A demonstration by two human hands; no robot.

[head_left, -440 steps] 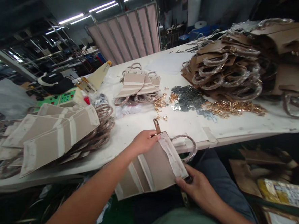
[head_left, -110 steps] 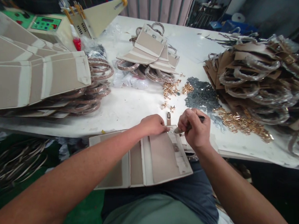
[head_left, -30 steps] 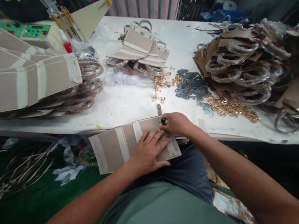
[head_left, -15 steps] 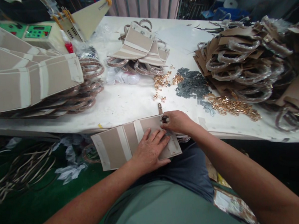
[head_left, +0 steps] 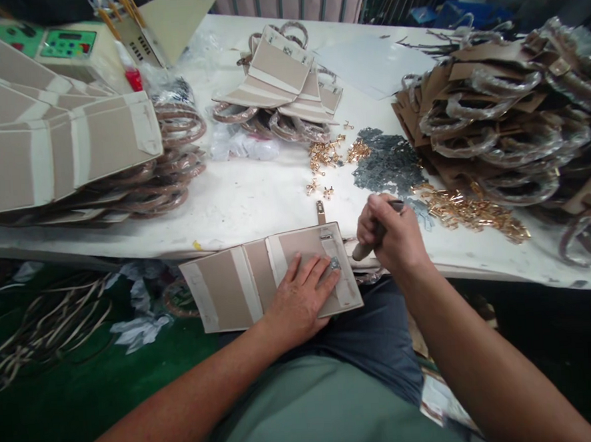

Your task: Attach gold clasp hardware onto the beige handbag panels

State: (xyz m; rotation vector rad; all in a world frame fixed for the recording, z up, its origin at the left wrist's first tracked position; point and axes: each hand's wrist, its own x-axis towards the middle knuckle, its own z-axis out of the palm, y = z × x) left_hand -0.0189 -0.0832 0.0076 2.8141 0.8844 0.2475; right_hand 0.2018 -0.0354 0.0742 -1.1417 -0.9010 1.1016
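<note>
A beige bag panel point(head_left: 258, 266) with white strips lies across the table's front edge and my lap. My left hand point(head_left: 300, 294) rests flat on it, fingers spread. Just past those fingertips, a small metal plate point(head_left: 335, 262) sits on the panel's white strip. Another metal piece shows near the panel's top edge, where a strap with a gold clasp point(head_left: 320, 211) sticks out. To the right of the panel, my right hand point(head_left: 391, 232) is raised, closed around a stubby hand tool point(head_left: 365, 249) with a rounded grey-brown end; its kind is unclear.
Gold fittings point(head_left: 475, 211) and dark metal plates point(head_left: 389, 162) are heaped on the white table point(head_left: 254, 197). Wrapped bag handles and brown panels point(head_left: 499, 108) pile up at right. Beige panels point(head_left: 105, 142) are stacked at left; a smaller stack point(head_left: 281, 68) stands behind.
My right hand has moved from the panel's top right part out to the right, and the tool in it now shows. My left hand stays on the panel.
</note>
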